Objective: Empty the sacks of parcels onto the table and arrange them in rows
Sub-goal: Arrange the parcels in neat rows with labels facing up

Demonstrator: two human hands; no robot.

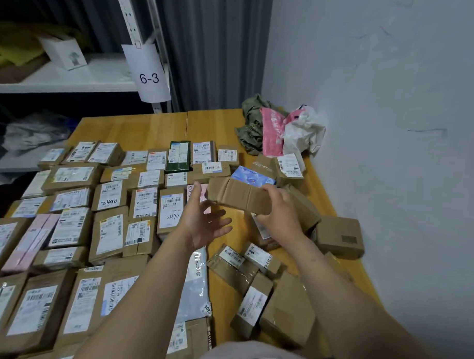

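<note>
Nearest you, a loose heap of brown boxes [256,292] lies at the right of the wooden table [141,130], labels facing all ways. Your right hand [280,213] grips a plain brown cardboard box [238,195], taped and with no label showing, held up above the table beside the rows. Your left hand [202,221] is spread open, palm up, just beside the box's near end. Left of it, rows of parcels [67,227] lie label-up; two read "2490". Beyond, crumpled empty sacks [280,129] sit by the wall, and a shelf tag [149,77] reads "6-3".
</note>
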